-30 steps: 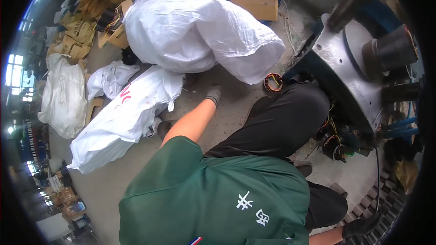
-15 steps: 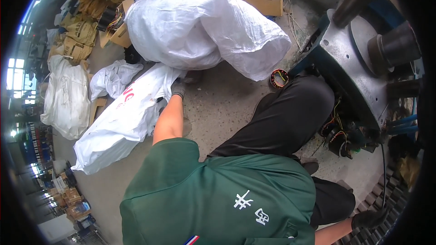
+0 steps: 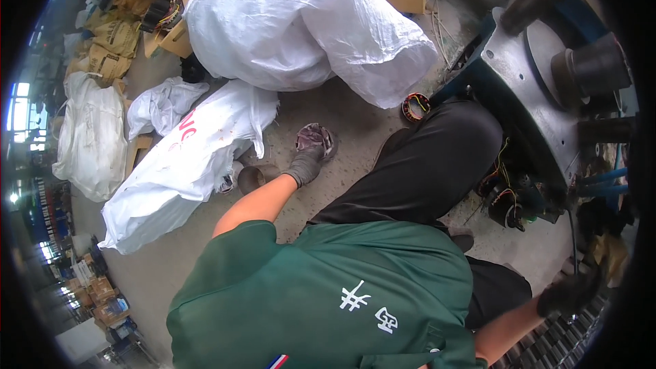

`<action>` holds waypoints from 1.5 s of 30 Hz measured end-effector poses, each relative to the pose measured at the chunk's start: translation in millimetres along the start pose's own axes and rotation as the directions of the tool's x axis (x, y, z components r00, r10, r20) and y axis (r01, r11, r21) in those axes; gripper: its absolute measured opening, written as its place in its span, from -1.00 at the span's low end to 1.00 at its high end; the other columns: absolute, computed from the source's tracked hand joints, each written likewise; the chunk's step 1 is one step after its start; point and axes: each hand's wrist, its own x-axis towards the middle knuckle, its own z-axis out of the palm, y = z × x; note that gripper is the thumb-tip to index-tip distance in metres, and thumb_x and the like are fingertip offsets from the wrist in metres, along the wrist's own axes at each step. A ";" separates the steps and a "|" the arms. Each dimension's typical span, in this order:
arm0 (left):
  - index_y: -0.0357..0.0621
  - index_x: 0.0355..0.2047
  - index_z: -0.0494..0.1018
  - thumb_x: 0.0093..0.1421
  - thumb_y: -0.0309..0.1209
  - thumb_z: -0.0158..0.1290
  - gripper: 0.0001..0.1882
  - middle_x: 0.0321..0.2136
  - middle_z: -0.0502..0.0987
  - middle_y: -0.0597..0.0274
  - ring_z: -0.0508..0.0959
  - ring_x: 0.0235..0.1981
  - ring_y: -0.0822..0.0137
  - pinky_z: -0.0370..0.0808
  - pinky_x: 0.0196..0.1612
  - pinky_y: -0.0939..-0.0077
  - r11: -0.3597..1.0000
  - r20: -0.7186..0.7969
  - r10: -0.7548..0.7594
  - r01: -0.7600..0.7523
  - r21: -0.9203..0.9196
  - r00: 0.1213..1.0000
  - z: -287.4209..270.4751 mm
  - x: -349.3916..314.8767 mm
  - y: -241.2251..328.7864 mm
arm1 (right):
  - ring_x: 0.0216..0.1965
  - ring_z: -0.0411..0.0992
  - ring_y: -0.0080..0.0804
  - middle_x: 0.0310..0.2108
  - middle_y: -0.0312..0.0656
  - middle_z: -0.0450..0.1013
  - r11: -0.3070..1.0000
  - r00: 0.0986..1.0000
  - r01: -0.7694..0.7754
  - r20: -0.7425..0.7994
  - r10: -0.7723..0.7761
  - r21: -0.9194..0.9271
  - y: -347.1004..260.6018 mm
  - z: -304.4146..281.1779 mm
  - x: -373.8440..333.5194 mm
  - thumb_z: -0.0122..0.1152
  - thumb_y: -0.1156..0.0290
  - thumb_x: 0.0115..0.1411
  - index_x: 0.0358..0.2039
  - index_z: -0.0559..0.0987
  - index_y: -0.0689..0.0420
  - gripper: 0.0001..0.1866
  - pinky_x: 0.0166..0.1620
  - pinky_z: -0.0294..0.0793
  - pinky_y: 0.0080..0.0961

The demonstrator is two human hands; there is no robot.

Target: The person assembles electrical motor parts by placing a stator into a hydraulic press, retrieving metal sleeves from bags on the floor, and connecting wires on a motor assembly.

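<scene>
Part (image 3: 315, 138), rounded and mottled, sits in fabric-gloved left hand (image 3: 305, 166).

Markings noted: white characters on clothing, red lettering on a sack, dark print on a brown bag.
The green shirt (image 3: 287, 280) bears two large white characters (image 3: 355, 296), set one after the other on a slant; a small red, white and blue striped tab (image 3: 279, 361) shows at the lower edge. On the slanting white sack (image 3: 167, 174), red letters (image 3: 187, 134) stand near its upper end, partly lost in creases. Print on the brown bag (image 3: 117, 39) is too small to read.
</scene>
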 end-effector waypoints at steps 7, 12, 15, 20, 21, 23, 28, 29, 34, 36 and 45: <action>-0.16 0.00 0.44 0.24 -0.29 0.09 -0.65 0.00 0.54 0.04 0.49 0.03 0.07 0.49 0.05 0.08 0.906 -0.170 -0.418 0.424 -0.004 0.892 -22.4 41.8 59.7 | -0.05 0.51 -0.41 -0.12 -0.14 0.53 0.408 0.763 -0.513 0.619 -0.185 0.755 -188.6 202.7 135.9 0.24 0.59 0.27 -0.02 0.58 0.27 -0.74 0.06 0.49 -0.47; -0.18 0.21 0.29 0.09 -0.26 0.30 -0.30 0.10 0.48 0.01 0.47 0.14 0.07 0.48 0.11 0.21 0.383 -0.002 -0.830 0.567 -0.729 0.558 8.1 76.2 49.7 | -0.20 0.58 -0.31 -0.26 -0.11 0.61 0.448 0.552 -0.626 0.769 -0.322 0.638 -268.7 321.4 123.3 0.27 0.40 0.24 -0.12 0.63 0.25 -0.75 -0.04 0.55 -0.40; -0.21 0.21 0.32 0.02 -0.28 0.36 -0.24 0.10 0.50 -0.03 0.52 0.11 0.04 0.46 0.13 0.25 0.449 -0.071 -0.785 0.486 -0.750 0.615 39.3 89.0 24.2 | -0.13 0.56 0.09 -0.26 0.13 0.59 0.880 0.133 -0.017 0.873 -0.468 0.475 -263.0 363.5 107.0 0.24 0.18 0.15 -0.15 0.66 0.11 -0.66 0.00 0.52 -0.19; -0.32 0.09 0.47 0.03 -0.22 0.32 -0.35 0.07 0.56 -0.11 0.55 0.09 0.00 0.43 0.16 0.25 0.572 -0.131 -0.642 0.358 -0.738 0.755 54.1 68.1 -27.7 | -0.14 0.58 0.05 -0.22 0.05 0.61 0.695 0.246 -0.460 0.831 -0.498 0.553 -265.9 370.6 109.6 0.19 0.20 0.18 -0.14 0.64 0.16 -0.65 0.00 0.53 -0.21; -0.31 -0.02 0.55 0.09 -0.15 0.27 -0.45 0.03 0.57 -0.16 0.56 0.06 -0.06 0.43 0.16 0.17 0.551 0.013 -0.623 0.451 -0.703 0.782 40.2 71.0 -9.1 | -0.14 0.58 0.04 -0.20 0.03 0.62 0.731 0.232 -0.452 0.859 -0.456 0.510 -254.3 375.3 111.0 0.18 0.19 0.19 -0.12 0.64 0.16 -0.64 0.00 0.53 -0.23; -0.29 0.03 0.53 0.13 -0.14 0.24 -0.44 0.03 0.57 -0.15 0.55 0.06 -0.08 0.42 0.17 0.17 0.734 -0.096 -0.561 0.440 -0.516 0.822 31.5 69.3 15.2 | -0.14 0.59 -0.02 -0.19 0.03 0.62 0.776 0.123 -0.545 0.946 -0.300 0.317 -246.7 374.5 116.5 0.13 0.18 0.22 -0.07 0.63 0.15 -0.62 -0.01 0.54 -0.26; -0.15 0.09 0.52 0.14 -0.09 0.21 -0.43 0.21 0.39 -0.16 0.33 0.25 -0.17 0.32 0.28 0.09 0.934 -0.108 -0.310 0.324 0.149 0.945 -25.7 56.3 83.6 | -0.17 0.60 -0.08 -0.20 0.04 0.61 0.763 0.125 -0.531 0.925 -0.359 0.368 -243.6 375.6 116.5 0.12 0.14 0.19 -0.05 0.64 0.14 -0.57 -0.02 0.54 -0.28; -0.19 0.06 0.47 0.07 -0.01 0.21 -0.35 0.13 0.39 -0.30 0.33 0.21 -0.28 0.28 0.28 -0.02 0.968 -0.177 -0.216 0.234 0.087 0.960 5.5 45.3 35.5 | -0.17 0.60 -0.08 -0.20 0.04 0.61 0.768 0.113 -0.513 0.918 -0.381 0.383 -253.2 374.4 122.5 0.13 0.13 0.19 -0.05 0.64 0.14 -0.56 -0.01 0.54 -0.29; -0.25 0.09 0.42 0.03 -0.08 0.22 -0.31 0.12 0.41 -0.33 0.38 0.18 -0.23 0.31 0.26 0.06 0.977 0.133 -0.132 0.106 0.188 0.982 16.6 63.9 13.8 | -0.13 0.59 -0.09 -0.19 0.05 0.61 0.754 0.118 -0.526 0.912 -0.393 0.394 -241.6 386.4 113.7 0.14 0.11 0.18 -0.05 0.63 0.15 -0.55 0.02 0.52 -0.28; -0.26 0.09 0.42 0.04 -0.16 0.27 -0.34 0.04 0.52 -0.22 0.50 0.08 -0.11 0.42 0.19 0.15 1.000 0.422 -0.007 -0.002 0.021 0.906 -17.5 69.7 35.1 | -0.13 0.58 -0.08 -0.20 0.04 0.61 0.747 0.111 -0.556 0.923 -0.368 0.365 -240.2 383.5 112.9 0.14 0.12 0.18 -0.05 0.63 0.16 -0.55 0.02 0.52 -0.28; 0.09 0.14 0.43 0.02 -0.11 0.30 -0.35 -0.06 0.58 -0.05 0.57 -0.04 -0.16 0.53 -0.01 0.03 0.946 0.145 -0.004 -0.043 0.320 0.989 -25.6 58.6 44.3 | -0.21 0.59 -0.20 -0.23 -0.03 0.62 0.720 0.053 -0.634 0.945 -0.323 0.282 -242.6 387.0 114.8 0.14 0.13 0.21 0.00 0.62 0.16 -0.54 -0.02 0.54 -0.33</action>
